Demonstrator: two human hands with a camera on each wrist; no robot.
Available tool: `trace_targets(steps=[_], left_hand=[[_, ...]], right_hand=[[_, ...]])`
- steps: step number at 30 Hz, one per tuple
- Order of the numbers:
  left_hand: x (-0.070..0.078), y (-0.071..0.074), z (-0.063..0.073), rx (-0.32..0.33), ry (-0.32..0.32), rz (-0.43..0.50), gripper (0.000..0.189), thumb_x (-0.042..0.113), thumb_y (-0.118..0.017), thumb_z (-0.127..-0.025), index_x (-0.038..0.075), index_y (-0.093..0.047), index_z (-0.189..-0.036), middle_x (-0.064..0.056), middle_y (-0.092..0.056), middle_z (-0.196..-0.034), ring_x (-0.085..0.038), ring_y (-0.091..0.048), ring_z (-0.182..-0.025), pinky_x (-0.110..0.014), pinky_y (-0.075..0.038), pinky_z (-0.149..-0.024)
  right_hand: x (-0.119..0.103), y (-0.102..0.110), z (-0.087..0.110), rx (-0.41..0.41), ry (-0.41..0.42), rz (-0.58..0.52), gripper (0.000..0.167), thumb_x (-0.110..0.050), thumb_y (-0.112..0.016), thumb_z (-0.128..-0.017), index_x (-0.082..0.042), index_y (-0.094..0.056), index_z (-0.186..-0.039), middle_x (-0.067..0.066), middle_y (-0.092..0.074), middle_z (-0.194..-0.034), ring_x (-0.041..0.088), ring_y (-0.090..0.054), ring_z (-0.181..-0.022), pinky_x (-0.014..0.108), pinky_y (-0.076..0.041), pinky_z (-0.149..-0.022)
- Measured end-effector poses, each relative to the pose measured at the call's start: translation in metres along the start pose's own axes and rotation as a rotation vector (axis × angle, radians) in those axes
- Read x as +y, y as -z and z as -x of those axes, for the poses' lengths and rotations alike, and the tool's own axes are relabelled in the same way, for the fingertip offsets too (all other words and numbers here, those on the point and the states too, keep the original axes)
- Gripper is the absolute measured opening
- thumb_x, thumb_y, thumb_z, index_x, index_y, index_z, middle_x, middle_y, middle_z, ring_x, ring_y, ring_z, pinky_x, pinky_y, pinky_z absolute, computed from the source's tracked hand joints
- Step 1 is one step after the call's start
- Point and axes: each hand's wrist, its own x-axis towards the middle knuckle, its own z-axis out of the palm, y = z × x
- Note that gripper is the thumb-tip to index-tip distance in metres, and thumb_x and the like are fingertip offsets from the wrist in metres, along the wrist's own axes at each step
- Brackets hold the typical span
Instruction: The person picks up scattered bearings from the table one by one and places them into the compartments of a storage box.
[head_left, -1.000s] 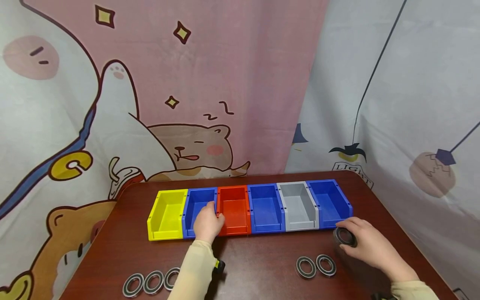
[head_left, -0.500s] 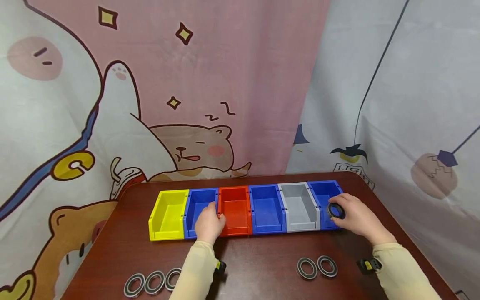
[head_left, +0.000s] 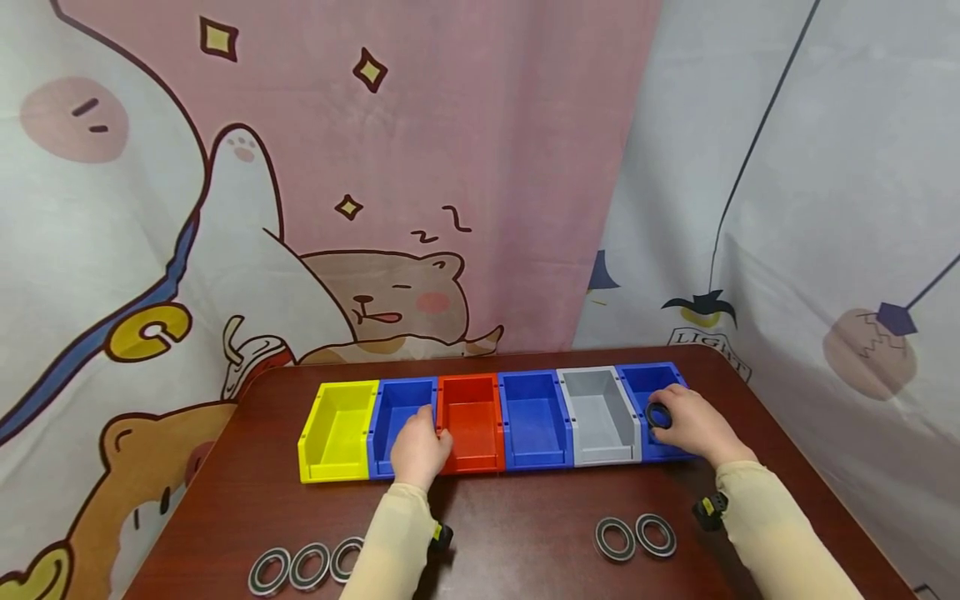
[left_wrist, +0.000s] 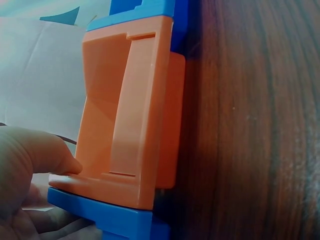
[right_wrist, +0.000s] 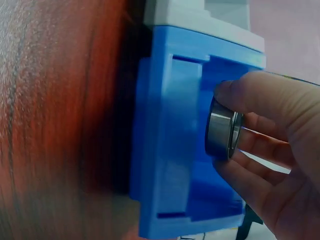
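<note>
Steel-grey, a bearing (right_wrist: 218, 131) sat pinched in the right hand (head_left: 693, 422), fingers curled, at the opening of the blue bin (head_left: 663, 452), frame right; below centre, the left hand (head_left: 418, 450) gripped the red bin (head_left: 470, 421) by its side wall.

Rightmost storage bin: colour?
Blue; the rightmost storage bin shows best in the right wrist view.
</note>
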Motion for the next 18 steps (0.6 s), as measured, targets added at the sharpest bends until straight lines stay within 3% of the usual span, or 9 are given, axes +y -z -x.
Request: trace_targets(steps=[18], left_hand=[[0.000, -0.001, 0.001, 0.016, -0.012, -0.019, 0.046, 0.017, -0.071, -0.084, -0.005, -0.060, -0.123, -0.022, -0.067, -0.104, -0.038, -0.067, -0.088, -0.053, -0.055, -0.071]], right_hand=[[0.005, -0.024, -0.019, -0.080, -0.067, 0.056, 0.047, -0.012, -0.080, -0.076, 0.011, -0.064, -0.114, 0.024, -0.062, -0.103, 0.042, -0.061, -0.096, 0.059, -0.049, -0.086]])
